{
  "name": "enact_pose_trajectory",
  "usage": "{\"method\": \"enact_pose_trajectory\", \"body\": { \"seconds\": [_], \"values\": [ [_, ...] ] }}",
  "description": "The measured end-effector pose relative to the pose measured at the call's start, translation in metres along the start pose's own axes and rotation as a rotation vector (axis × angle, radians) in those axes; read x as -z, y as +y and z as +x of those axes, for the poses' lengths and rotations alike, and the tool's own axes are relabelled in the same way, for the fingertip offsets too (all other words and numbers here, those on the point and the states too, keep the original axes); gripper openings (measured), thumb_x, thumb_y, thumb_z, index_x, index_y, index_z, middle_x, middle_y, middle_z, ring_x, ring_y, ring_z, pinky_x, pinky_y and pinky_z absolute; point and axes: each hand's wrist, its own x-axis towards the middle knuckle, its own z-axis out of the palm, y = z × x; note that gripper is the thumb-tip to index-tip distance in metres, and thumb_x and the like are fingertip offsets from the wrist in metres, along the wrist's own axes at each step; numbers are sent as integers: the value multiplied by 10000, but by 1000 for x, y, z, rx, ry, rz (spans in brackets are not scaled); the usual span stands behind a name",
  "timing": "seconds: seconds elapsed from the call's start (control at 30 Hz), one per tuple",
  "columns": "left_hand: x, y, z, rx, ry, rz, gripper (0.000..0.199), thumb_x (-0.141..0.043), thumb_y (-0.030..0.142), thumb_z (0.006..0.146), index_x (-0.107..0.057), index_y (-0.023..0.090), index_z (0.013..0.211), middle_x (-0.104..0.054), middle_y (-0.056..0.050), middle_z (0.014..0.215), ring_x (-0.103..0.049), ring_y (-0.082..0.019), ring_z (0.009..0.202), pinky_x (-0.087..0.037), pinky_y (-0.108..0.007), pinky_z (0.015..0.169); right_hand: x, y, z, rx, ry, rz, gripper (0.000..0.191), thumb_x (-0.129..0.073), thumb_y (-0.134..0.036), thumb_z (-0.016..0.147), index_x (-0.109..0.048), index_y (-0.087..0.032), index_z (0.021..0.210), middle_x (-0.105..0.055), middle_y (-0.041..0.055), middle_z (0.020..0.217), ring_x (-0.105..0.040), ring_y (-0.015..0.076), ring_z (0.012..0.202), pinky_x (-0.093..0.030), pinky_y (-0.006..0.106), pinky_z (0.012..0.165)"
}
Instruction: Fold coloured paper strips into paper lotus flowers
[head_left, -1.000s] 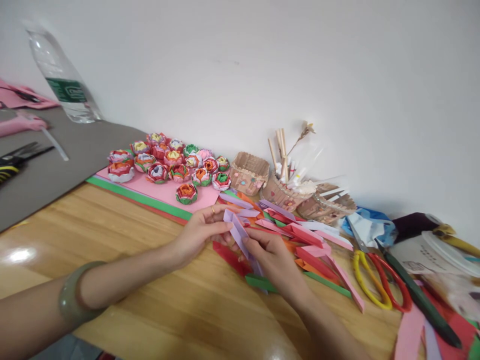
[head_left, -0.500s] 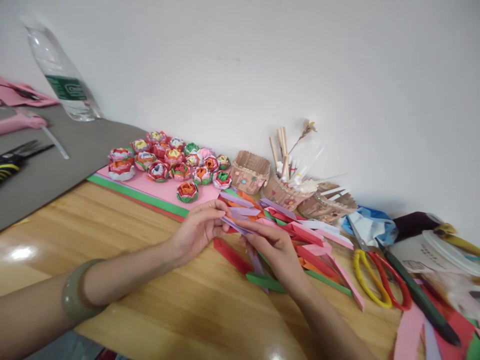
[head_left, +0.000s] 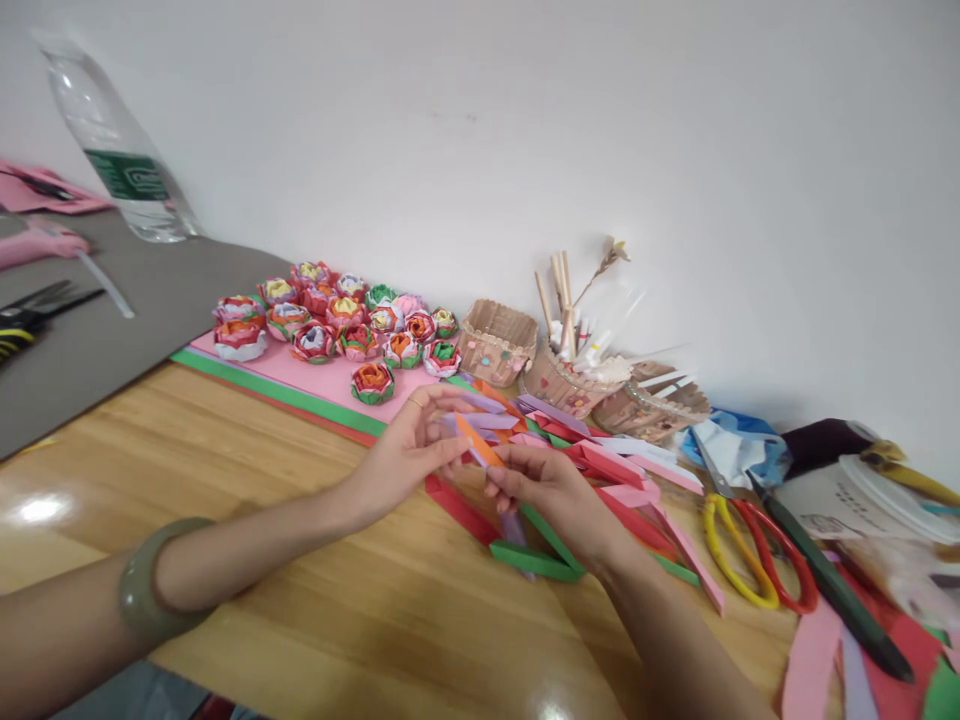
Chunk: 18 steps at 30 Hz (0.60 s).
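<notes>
- Centre of the frame: a folded orange strip, lilac along one edge, was held above the table.
- The left hand was closed on its upper end, thumb against one edge, the other fingers partly hidden.
- The right hand pinched the lower end between thumb and fingertips.
- Narrow folds seemed to call for light, even pressure, edges matched and creases pressed flat along their length; a hard squeeze risked buckling the pointed tip.
- Loose strips spread from centre to right, just behind the hands, near scissors at right; flowers sat left of centre on a pink sheet.
</notes>
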Motion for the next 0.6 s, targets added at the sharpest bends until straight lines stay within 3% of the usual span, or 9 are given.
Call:
{"method": "enact_pose_trajectory", "body": {
  "seconds": [0.07, 0.1, 0.2, 0.27, 0.33, 0.47, 0.6],
  "values": [
    [2, -1, 1, -23, 80, 170, 277, -623, 272, 710, -458, 204, 923, -532, 10, 894, -472, -68, 542, -381, -202, 480, 4, 1, 2, 19, 92, 32, 244, -690, -390, 691, -638, -153, 711, -573, -25, 624, -483, 78, 542, -375, 204, 544],
    [4, -1, 1, -24, 66, 301, 217, -606, 260, 724, -473, 202, 885, -524, 25, 812, -461, -81, 551, -367, -207, 496, 6, 3, 3, 28, 128, 57, 239, -694, -383, 687, -633, -154, 710, -567, -28, 621, -475, 77, 543, -368, 203, 543],
    [10, 0, -1, -32, -197, 755, 119, -621, 222, 710, -561, 199, 810, -559, 21, 722, -511, -145, 662, -372, -249, 600, 11, 6, 6, 44, 172, 129, 230, -701, -361, 682, -607, -151, 682, -557, -29, 629, -462, 73, 549, -348, 202, 537],
    [14, 0, -3, -89, -387, 973, 123, -636, 186, 695, -611, 206, 814, -619, -9, 837, -548, -193, 799, -376, -283, 690, 13, 7, 7, 45, 166, 154, 227, -696, -354, 689, -597, -150, 681, -559, -26, 647, -456, 71, 552, -340, 202, 536],
    [16, -3, -4, -156, -481, 1071, 116, -584, 143, 738, -637, 212, 814, -638, -22, 890, -557, -206, 858, -369, -296, 729, 12, 6, 6, 39, 159, 160, 226, -687, -355, 699, -591, -150, 687, -562, -23, 662, -449, 68, 553, -327, 201, 529],
    [17, -4, -1, -282, -474, 1121, 164, -518, 125, 800, -661, 204, 784, -654, -35, 813, -550, -193, 814, -368, -281, 692, 11, 4, 5, 28, 141, 127, 235, -671, -373, 713, -601, -149, 700, -546, -25, 646, -430, 64, 542, -289, 198, 500],
    [17, 1, 2, -532, -343, 1072, 186, -475, 168, 855, -660, 194, 861, -632, -54, 843, -508, -181, 821, -385, -276, 701, 9, 4, 4, 19, 123, 75, 260, -644, -410, 732, -631, -151, 753, -530, -28, 625, -407, 64, 520, -264, 200, 480]
  ]
}}
